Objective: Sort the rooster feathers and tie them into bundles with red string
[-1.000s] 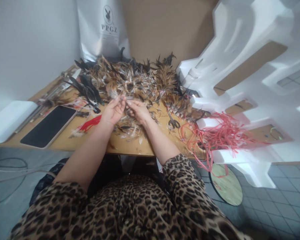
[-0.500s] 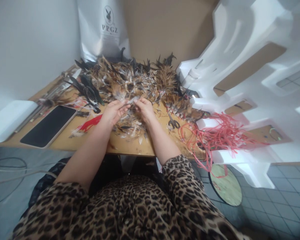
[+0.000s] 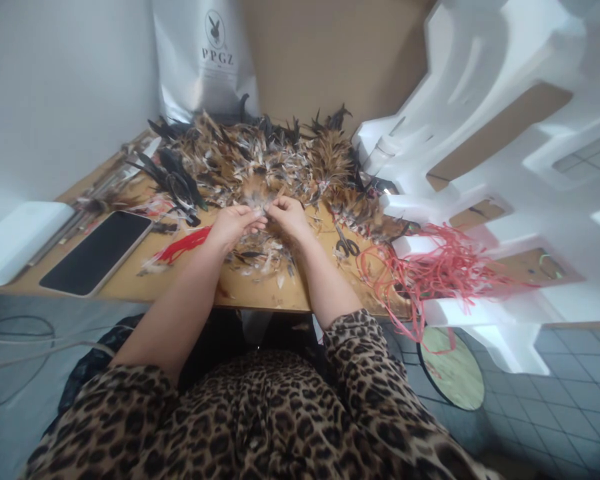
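Note:
Pinched between the fingertips of my left hand is the pale, fluffy base of a small bunch of brown feathers. My right hand meets it there, thumb and forefinger pressed together at the bunch's right side. The fingertips of both hands are almost touching, and fine detail between them is blurred. Behind the hands spreads a large heap of brown, white and black feathers. Loose feathers and fluff lie on the table just below the hands.
Red strips and a phone lie at left, near a white box. Black feathers rest farther back. Scissors lie right of my hands, then tangled pink-red ribbon over white foam packing. A silver bag stands behind.
My hands have come closer together, the left shifting slightly right. The feather bunch has moved right with it and now stands between both hands' fingertips.

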{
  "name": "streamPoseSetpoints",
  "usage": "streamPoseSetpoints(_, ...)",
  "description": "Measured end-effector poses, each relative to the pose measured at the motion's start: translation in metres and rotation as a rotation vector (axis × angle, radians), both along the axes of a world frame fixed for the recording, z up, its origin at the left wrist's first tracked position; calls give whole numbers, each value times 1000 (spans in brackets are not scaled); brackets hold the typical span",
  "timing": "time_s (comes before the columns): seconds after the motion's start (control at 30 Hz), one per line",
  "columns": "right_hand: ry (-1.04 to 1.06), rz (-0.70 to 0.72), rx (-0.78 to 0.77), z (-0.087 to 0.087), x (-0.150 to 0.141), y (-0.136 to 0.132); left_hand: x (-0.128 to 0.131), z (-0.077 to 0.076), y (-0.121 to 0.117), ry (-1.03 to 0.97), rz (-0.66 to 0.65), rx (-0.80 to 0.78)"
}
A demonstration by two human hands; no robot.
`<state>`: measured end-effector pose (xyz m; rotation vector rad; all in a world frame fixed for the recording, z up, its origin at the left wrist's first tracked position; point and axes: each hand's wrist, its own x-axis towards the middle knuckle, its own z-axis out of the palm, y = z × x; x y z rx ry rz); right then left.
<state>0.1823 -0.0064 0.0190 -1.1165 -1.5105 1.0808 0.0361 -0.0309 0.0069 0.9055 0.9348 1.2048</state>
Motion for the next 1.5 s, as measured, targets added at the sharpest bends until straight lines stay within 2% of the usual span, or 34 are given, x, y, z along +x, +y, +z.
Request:
streamPoseSetpoints(0.2, 121, 46, -31, -1, 0, 0, 0, -2, 2, 64, -15, 18)
streamPoseSetpoints(0.4, 392, 23, -204, 6, 12, 5, -9, 0, 7, -144, 185, -17)
streamPoseSetpoints(0.5, 504, 56, -280, 8, 21, 8, -11, -1, 10, -209, 235, -33)
streamPoseSetpoints(0.6, 591, 121, -336, 10, 25, 8, -10, -2, 11, -217, 211, -41)
streamPoseSetpoints(0.77, 691, 229, -410, 13, 25, 5, -8, 1, 6, -199, 74, -71)
streamPoseSetpoints(0.9, 676, 178, -433, 19, 21, 4, -8, 2, 4, -194, 52, -88)
streamPoseSetpoints(1.0, 611, 110, -339, 22, 15, 2, -8, 1, 5, -231, 53, -77)
streamPoseSetpoints(1.13, 469, 53, -52, 20, 5, -5, -8, 2, 5, -313, -10, -127)
streamPoseSetpoints(1.23, 268, 55, 155, 16, 2, -11, -9, 4, 3, -367, -59, -167)
streamPoseSetpoints(1.37, -16, 56, 354, 14, 2, -16, -9, 6, 1, -388, -92, -177)
streamPoseSetpoints(1.5, -135, 83, 511, 9, -1, -15, -8, 7, 0, -388, -123, -157)
